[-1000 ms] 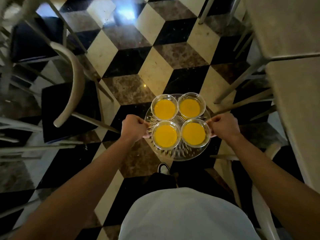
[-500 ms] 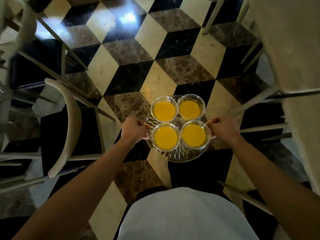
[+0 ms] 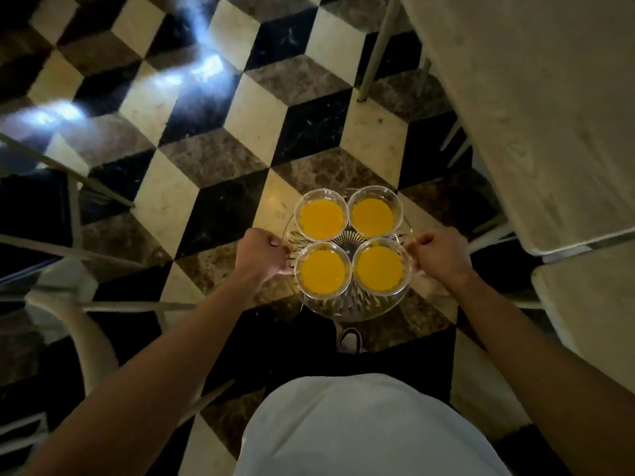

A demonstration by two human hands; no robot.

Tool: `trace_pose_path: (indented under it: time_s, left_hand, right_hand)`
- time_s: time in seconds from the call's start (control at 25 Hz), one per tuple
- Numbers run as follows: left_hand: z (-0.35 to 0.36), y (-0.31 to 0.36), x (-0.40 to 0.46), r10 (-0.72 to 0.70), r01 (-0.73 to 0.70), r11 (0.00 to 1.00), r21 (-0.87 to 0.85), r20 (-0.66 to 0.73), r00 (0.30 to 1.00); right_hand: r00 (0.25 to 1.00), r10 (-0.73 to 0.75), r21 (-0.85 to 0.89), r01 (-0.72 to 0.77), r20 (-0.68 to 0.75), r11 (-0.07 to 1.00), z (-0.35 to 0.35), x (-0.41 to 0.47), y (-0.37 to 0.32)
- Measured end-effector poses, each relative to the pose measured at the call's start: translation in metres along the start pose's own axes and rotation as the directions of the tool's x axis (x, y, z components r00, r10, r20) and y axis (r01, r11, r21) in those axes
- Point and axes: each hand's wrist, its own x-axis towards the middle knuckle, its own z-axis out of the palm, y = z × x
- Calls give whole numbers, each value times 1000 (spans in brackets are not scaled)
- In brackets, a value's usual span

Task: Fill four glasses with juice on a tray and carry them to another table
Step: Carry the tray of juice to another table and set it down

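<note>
Tray (image 3: 347, 305) carried forward past chair | four glasses (image 3: 322, 272) full, orange

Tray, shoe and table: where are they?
tray (image 3: 347, 309), head view, near rim
shoe (image 3: 349, 339), head view, white toe below the tray
table (image 3: 536, 108), head view, bare top at right

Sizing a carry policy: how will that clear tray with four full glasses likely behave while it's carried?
Likely stiff: the clear tray looks like cut glass, so probably fragile and slick at the rim. Load seems top-heavy: four glasses filled near the brim with juice, so tilt would probably slosh or tip them. Left hand and right hand grip opposite edges, which suggests real weight.
</note>
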Motion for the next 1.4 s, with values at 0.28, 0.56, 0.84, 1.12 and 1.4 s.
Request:
trace_pose_path:
  time_s: [0.28,0.56,0.84,1.12,1.4]
  left_hand:
    - [14,122,110,110,-114,992,55,77,991]
    - [33,264,190,316,-381,891,246,268,910]
    - [71,377,239,437,-573,760,306,413,799]
    - [142,461,264,473,-640,685,349,455,754]
    - [219,537,267,388,-608,719,337,532,753]
  right_hand:
    - [981,93,8,-93,-169,996,-41,76,-32]
    - [895,326,198,-276,-304,941,-84,149,-57]
    - [814,475,374,-348,-335,860,-128,208,-57]
    - [755,532,417,-373,-382,829,-176,262,-31]
    - [721,591,500,-385,-362,775,-236,295,3]
